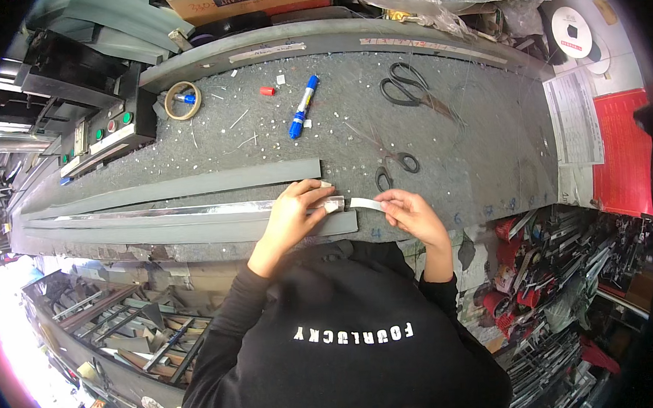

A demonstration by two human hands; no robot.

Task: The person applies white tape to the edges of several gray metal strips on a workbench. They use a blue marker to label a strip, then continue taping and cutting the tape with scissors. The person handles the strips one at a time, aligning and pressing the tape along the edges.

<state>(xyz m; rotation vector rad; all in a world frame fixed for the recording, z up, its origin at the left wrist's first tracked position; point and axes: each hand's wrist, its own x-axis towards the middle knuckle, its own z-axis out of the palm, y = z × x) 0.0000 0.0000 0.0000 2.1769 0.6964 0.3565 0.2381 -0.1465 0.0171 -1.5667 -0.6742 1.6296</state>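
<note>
A long, narrow shiny silver strip [194,210] lies lengthwise on the grey workbench between two flat grey strips. My left hand [292,215] straddles its right end, fingers on the far side and thumb on the near side, gripping it. Pale wraps cover some fingertips of this hand. A short white strip [365,203] is pinched between the thumb and fingers of my right hand [413,216]. Its free end points left, close to the silver strip's end; whether they touch I cannot tell. The far grey strip [251,178] and the near grey strip [195,231] run alongside.
Small scissors [398,159] and larger black-handled scissors [413,90] lie beyond my hands. A blue marker [304,107], its red cap [267,91] and a tape roll [168,103] rest farther back. A button box [112,130] stands left; a raised ledge [333,42] bounds the back.
</note>
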